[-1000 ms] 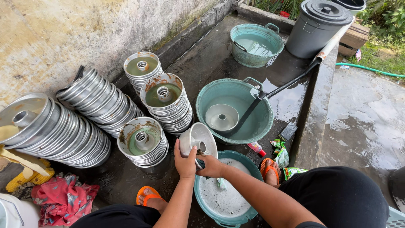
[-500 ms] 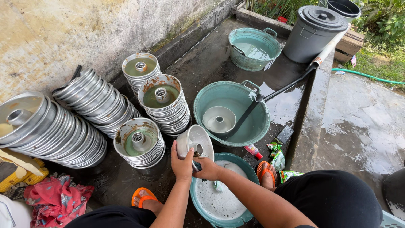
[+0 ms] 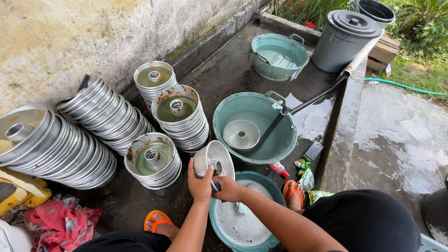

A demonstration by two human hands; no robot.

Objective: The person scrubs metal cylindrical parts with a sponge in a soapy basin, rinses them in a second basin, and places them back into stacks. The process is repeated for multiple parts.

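My left hand (image 3: 199, 183) grips the rim of a metal ring-shaped cake pan (image 3: 213, 160), held tilted over a teal basin of soapy water (image 3: 239, 219). Pressed into the pan's lower inside, my right hand (image 3: 228, 189) is closed on a small scrubbing pad that is mostly hidden. Another ring pan (image 3: 241, 134) lies in a larger teal basin of water (image 3: 255, 127) just beyond.
Stacks of dirty ring pans (image 3: 153, 159) (image 3: 179, 114) (image 3: 154, 79) stand left of the basins, with long leaning rows (image 3: 56, 144) by the wall. A black hose (image 3: 298, 108) runs into the large basin. A third basin (image 3: 279, 56), grey lidded bin (image 3: 344, 39), orange sandals (image 3: 157, 219) and red cloth (image 3: 59, 223) surround me.
The pan in my hands has tilted slightly and my right hand has shifted a little inside it. The view has drifted a bit to the right.
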